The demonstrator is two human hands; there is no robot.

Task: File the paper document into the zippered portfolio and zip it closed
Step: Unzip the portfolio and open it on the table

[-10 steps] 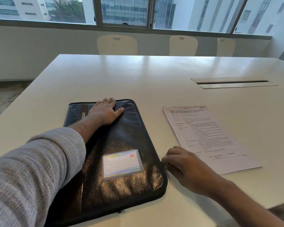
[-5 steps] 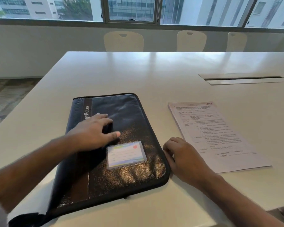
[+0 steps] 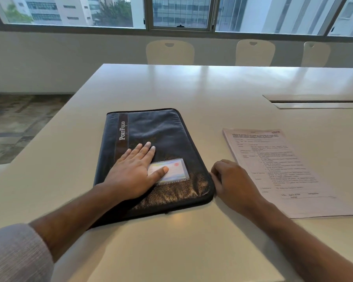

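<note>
A person seated at a white conference table (image 3: 192,241) prepares to open a dark zippered portfolio (image 3: 157,131), which lies closed and flat in front of them, its long axis running from about 7 o'clock near the body to 1 o'clock toward the windows. The left hand (image 3: 134,174) lies flat on the cover with fingers straight and spread, the thumb resting across a clear card pocket (image 3: 172,169), pressing the case down rather than gripping it. The right hand (image 3: 232,184) sits at the portfolio's near right corner, at roughly 3 o'clock from the left hand, its fingers curled against the edge where the zip track runs; whether they already pinch a zip pull cannot be told, since the fingertips are hidden behind the knuckles. The paper document (image 3: 277,165) lies face up on the table at 3 o'clock from the portfolio, apart from it, roughly parallel to it, with the right hand between the two. The right hand is plainly the nearer to both the zip corner and the paper, so the opening pull and the later lift of the sheets would most likely fall to it, while the left steadies the case. Filing has not yet begun.
</note>
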